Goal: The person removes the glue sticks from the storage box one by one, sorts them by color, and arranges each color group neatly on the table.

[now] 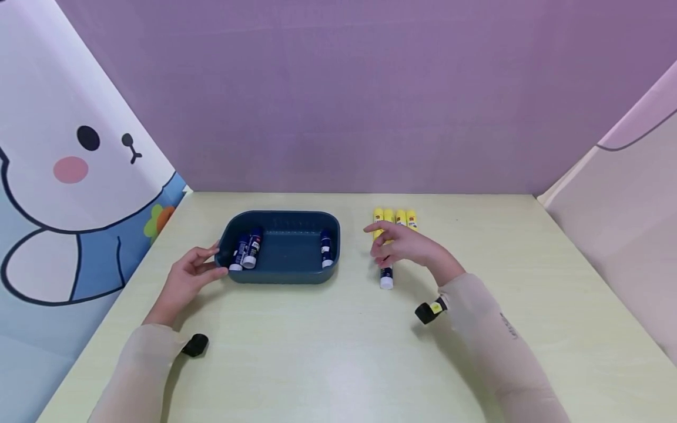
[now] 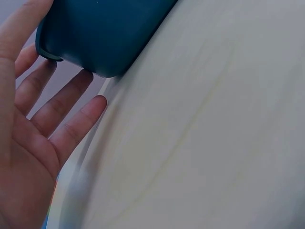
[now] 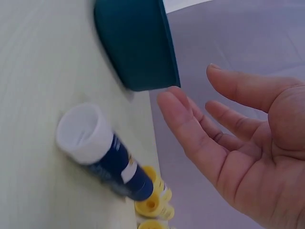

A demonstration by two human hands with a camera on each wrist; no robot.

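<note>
A dark teal plastic bin point(image 1: 285, 278) stands on the table. Two blue glue sticks with white ends point(image 1: 252, 249) lean at its left end, and another blue glue stick point(image 1: 326, 249) lies at its right end. My left hand point(image 1: 187, 276) touches the bin's left end, its thumb near the front corner and its fingers fairly straight and spread. To the bin's right, my right hand point(image 1: 407, 244) hovers with nothing in it, fingers loosely extended. Beneath it lies a blue glue stick point(image 3: 114, 157), partly hidden in the head view. Several yellow glue sticks point(image 1: 400, 217) lie side by side behind that hand.
The pale wooden table point(image 1: 328, 352) ends at a purple backdrop point(image 1: 359, 117). A printed cartoon panel point(image 1: 53, 205) borders the left side, and a pale panel point(image 1: 624, 223) stands at the right.
</note>
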